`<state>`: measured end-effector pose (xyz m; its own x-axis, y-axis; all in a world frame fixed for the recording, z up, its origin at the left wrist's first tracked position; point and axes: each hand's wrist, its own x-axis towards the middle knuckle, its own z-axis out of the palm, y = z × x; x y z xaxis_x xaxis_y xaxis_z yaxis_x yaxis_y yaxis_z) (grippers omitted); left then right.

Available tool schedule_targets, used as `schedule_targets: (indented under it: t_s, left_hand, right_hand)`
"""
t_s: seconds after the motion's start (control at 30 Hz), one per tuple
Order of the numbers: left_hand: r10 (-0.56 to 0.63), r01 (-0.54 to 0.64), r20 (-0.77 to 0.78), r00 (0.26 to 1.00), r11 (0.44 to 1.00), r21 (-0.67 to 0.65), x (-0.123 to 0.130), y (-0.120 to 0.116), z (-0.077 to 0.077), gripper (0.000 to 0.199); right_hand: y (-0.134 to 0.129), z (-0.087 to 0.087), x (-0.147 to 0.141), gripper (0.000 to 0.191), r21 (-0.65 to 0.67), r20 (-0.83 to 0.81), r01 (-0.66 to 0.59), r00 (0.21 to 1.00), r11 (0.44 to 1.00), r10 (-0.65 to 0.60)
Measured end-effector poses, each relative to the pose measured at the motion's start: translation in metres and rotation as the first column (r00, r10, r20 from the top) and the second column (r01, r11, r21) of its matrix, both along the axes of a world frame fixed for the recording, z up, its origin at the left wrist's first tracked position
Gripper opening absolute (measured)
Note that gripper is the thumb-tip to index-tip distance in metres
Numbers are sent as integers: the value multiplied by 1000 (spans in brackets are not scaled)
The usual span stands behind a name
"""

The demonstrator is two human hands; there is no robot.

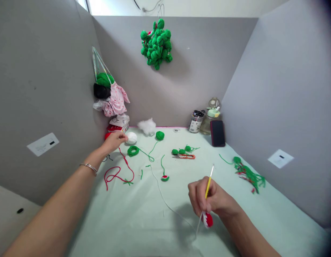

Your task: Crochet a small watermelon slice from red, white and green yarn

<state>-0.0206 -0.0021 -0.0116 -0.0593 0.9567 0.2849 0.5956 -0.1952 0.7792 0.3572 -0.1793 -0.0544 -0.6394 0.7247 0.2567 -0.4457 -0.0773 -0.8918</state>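
The right fingers (200,192) are closed around a yellow-handled crochet hook (208,186), its metal tip pointing up, and a small red and white crocheted piece (209,220) hangs just below them. The left fingers (121,137) are bunched narrowly at the near side of a white yarn ball (131,138); whether they grip a strand I cannot tell. A red yarn ball (108,135) shows partly behind the left hand, and loose red yarn (133,175) curls on the bench (144,221) nearer the wearer. Just right of the left fingers, past the white ball, lie a green yarn coil (133,151) and, farther over, a green yarn ball (160,135), with white stuffing (148,126) behind. Between the two hands, a white strand (165,203) runs toward the right fingers, passing a little red, white and green piece (165,178). Beyond the right fingers are orange-handled snips (190,156) beside small green pieces (182,151), then a phone (217,133) leaning upright near a bottle (206,125) and a pen holder (195,125). A green bundle (251,175) lies to their right. Farthest out, a green crocheted cluster (156,44) hangs against the back panel.
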Motion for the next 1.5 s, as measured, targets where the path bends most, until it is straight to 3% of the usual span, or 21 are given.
schedule_targets:
  t_s: [0.1, 0.2, 0.4, 0.5, 0.57, 0.63, 0.7, 0.73, 0.8, 0.9, 1.0, 1.1, 1.3, 1.5]
  left_hand:
    - [-12, 2, 151, 988, 998, 66, 1, 11, 43, 39]
    - [-36, -41, 321, 946, 972, 231, 6, 8, 91, 34]
    - [-233, -37, 485, 843, 874, 485, 14, -39, 185, 28]
    - [-302, -13, 505, 809, 849, 528, 23, -71, 213, 17]
    - [-296, 11, 422, 857, 829, 559, 30, -92, 218, 18]
    - [-264, 72, 232, 936, 789, 610, 39, -112, 209, 25]
    - [-289, 248, -12, 957, 799, 548, 49, -129, 185, 24]
    - [-370, 420, -199, 907, 781, 462, 54, -136, 168, 26]
    - [-429, 596, -431, 794, 692, 408, 66, -147, 130, 20]
    - [-456, 657, -511, 729, 675, 334, 81, -159, 77, 20]
    - [-469, 658, -503, 726, 686, 310, 89, -169, 43, 21]
    - [-447, 642, -499, 743, 685, 343, 92, -175, 29, 22]
    - [-394, 625, -529, 752, 681, 382, 96, -180, 19, 23]
    - [-497, 601, -366, 786, 754, 266, 94, -187, 4, 17]
  right_hand:
    - [0, 0, 0, 24, 1, 4, 2, 1000, 1000, -2]
    - [1, -1, 0, 24, 0, 10, 6, 1000, 1000, -6]
    - [3, -5, -1, 29, -16, 18, 5, 1000, 1000, -4]
    - [4, -4, -2, 32, -28, 17, 10, 1000, 1000, -9]
    - [3, -1, -3, 32, -40, 12, 25, 1000, 999, -25]
    - [1, 4, -3, 31, -55, 3, 58, 998, 997, -58]
    - [-3, 11, -4, 28, -68, 1, 96, 995, 993, -97]
    - [-5, 15, -6, 27, -78, 10, 114, 994, 990, -113]
    - [-12, 25, -11, 26, -116, 52, 149, 988, 982, -143]
    - [-21, 37, -23, 31, -221, 169, 245, 963, 944, -210]
    - [-27, 44, -37, 37, -250, 230, 334, 932, 909, -280]
    - [-28, 46, -46, 41, -247, 265, 386, 909, 889, -322]
    - [-28, 44, -57, 36, -228, 359, 340, 901, 912, -246]
    - [-26, 34, -60, 37, -260, 353, 341, 904, 903, -240]
